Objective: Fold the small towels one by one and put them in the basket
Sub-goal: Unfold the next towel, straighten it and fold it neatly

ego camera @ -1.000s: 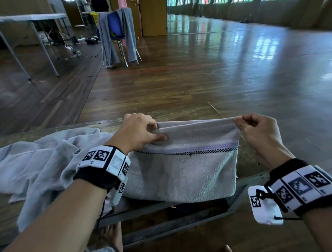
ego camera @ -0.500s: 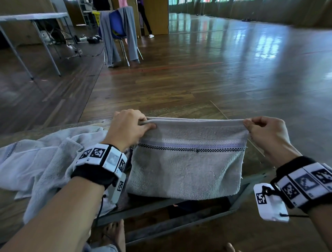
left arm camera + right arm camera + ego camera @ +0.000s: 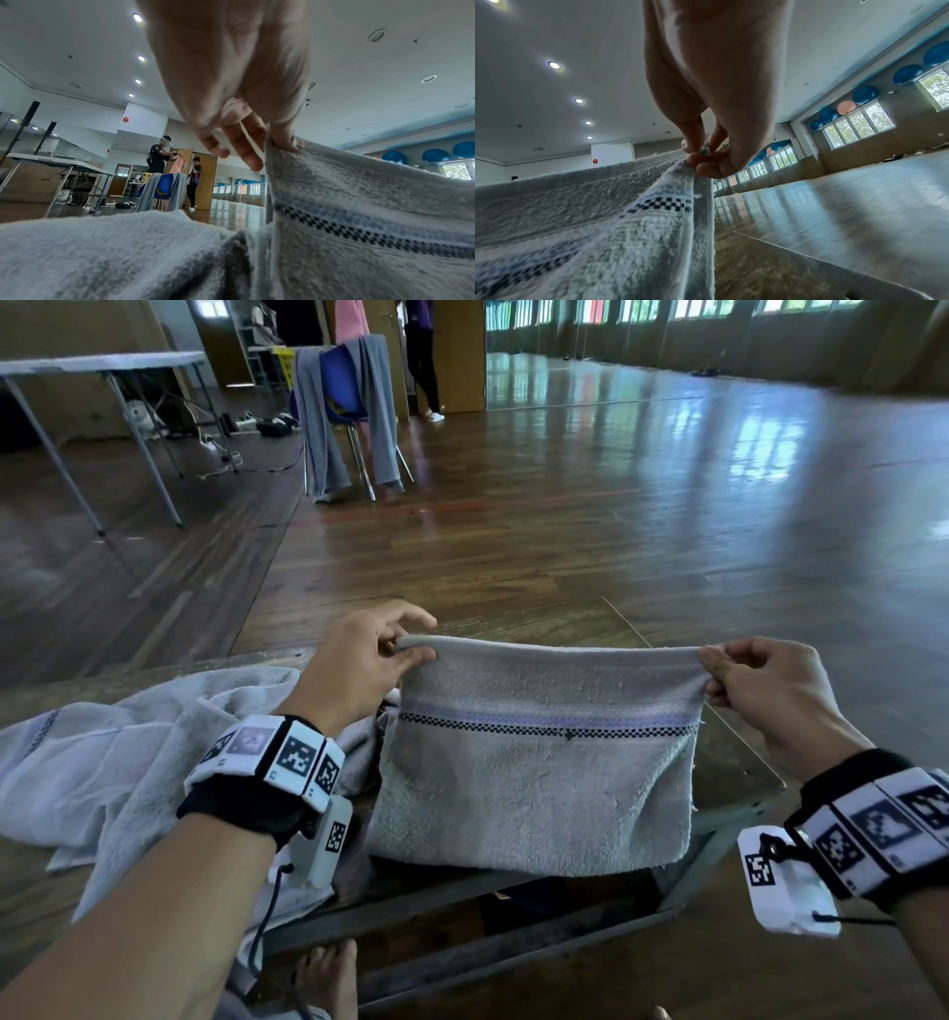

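Right hand reaching down from the top edge, thumb and fingertips pinching the upper corner of a grey terry towel with a blue band and a dark checkered stripe. Towel's top edge stretched taut toward the left, doubled layers hanging below the pinch. Glossy brown wooden floor spreading to the right. Far right, a row of windows with blue and pink exercise balls shelved above. White ceiling with round recessed lights at upper left.
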### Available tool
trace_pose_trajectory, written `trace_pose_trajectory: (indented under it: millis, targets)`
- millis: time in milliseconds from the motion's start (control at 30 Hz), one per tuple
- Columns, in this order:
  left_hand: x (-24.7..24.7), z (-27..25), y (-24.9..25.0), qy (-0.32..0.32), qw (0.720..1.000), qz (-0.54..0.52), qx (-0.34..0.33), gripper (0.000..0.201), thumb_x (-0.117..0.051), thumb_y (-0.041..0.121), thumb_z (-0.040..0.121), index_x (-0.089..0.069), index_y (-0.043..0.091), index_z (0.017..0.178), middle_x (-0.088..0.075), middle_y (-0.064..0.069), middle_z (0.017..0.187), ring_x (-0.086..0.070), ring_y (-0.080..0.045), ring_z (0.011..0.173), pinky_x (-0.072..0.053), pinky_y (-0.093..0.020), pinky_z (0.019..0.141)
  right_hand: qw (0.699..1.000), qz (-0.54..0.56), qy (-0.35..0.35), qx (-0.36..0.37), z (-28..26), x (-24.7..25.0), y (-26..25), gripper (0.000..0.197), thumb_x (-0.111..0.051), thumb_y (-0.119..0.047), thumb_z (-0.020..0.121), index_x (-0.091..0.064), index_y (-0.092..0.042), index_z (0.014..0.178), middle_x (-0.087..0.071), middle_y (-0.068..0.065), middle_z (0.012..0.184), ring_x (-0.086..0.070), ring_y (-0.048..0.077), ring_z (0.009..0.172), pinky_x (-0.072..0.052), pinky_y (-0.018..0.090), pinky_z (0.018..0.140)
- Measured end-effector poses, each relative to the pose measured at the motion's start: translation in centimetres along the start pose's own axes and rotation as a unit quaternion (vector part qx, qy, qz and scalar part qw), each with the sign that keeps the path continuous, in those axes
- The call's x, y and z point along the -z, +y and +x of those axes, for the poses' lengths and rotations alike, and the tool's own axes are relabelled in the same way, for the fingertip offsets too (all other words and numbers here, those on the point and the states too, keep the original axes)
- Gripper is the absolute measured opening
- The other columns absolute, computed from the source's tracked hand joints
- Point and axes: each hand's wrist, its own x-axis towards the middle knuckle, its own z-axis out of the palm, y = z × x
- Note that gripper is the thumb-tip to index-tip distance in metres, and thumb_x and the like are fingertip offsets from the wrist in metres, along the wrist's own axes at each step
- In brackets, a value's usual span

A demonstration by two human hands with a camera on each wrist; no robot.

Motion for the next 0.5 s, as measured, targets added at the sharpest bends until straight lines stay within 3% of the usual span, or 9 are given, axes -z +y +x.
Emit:
trace_pose_trajectory:
  millis: [100, 200, 300, 400, 500]
  targets:
    - [0.5, -0.5, 0.5, 0.025, 0.999, -0.010, 0.028, 0.012, -0.080, 0.026, 0.081, -0.076, 0.028, 0.092, -0.071, 0.011, 0.072, -0.062, -0.006, 0.064, -0.050, -0.017, 0.058, 1.000, 0.013, -0.023, 0.003, -0.4, 0.7, 0.1, 0.013, -0.081, -0.026, 0.086, -0.072, -0.018, 0.080, -0.067, -0.008, 0.055, -0.062, 0.008, 0.051, -0.060, 0.038, 0.073]
    - [1.2, -0.6, 1.4, 0.019, 0.993, -0.077, 0.089, 0.011, -0.086, 0.019, 0.074, -0.076, 0.016, 0.078, -0.072, 0.002, 0.064, -0.061, -0.008, 0.048, -0.052, -0.020, 0.049, 0.998, -0.007, -0.065, -0.008, -1.1, 1.9, -0.6, 0.013, -0.079, -0.027, 0.086, -0.074, -0.016, 0.086, -0.061, -0.012, 0.052, -0.051, 0.010, 0.047, -0.050, 0.031, 0.057]
    - [2.2, 0.8, 3.5, -0.021, 0.987, -0.089, 0.134, 0.017, -0.088, 0.013, 0.071, -0.073, 0.006, 0.078, -0.072, -0.005, 0.062, -0.066, -0.011, 0.049, -0.050, -0.017, 0.044, 0.995, -0.021, -0.095, -0.018, -0.9, 3.2, -3.6, 0.012, -0.075, -0.023, 0.091, -0.070, -0.012, 0.091, -0.059, -0.002, 0.061, -0.048, 0.012, 0.049, -0.046, 0.025, 0.048]
    - [4.4, 3.5, 6.3, -0.020, 0.984, -0.101, 0.144, 0.022, -0.088, 0.012, 0.067, -0.073, 0.001, 0.079, -0.072, -0.009, 0.066, -0.067, -0.009, 0.049, -0.043, -0.013, 0.039, 0.996, 0.009, -0.087, 0.005, -0.1, 4.6, -8.4, 0.008, -0.072, -0.016, 0.093, -0.066, -0.011, 0.091, -0.065, 0.006, 0.070, -0.060, 0.010, 0.048, -0.051, 0.021, 0.044]
    - [7.0, 5.8, 9.4, 0.023, 0.985, -0.113, 0.126, 0.031, -0.088, 0.018, 0.068, -0.073, -0.002, 0.088, -0.074, -0.010, 0.075, -0.069, -0.009, 0.056, -0.053, -0.020, 0.053, 0.995, 0.053, -0.061, 0.065, 0.7, 5.9, -12.8, 0.014, -0.069, -0.012, 0.095, -0.063, -0.013, 0.082, -0.067, 0.011, 0.075, -0.064, 0.003, 0.045, -0.056, 0.017, 0.048]
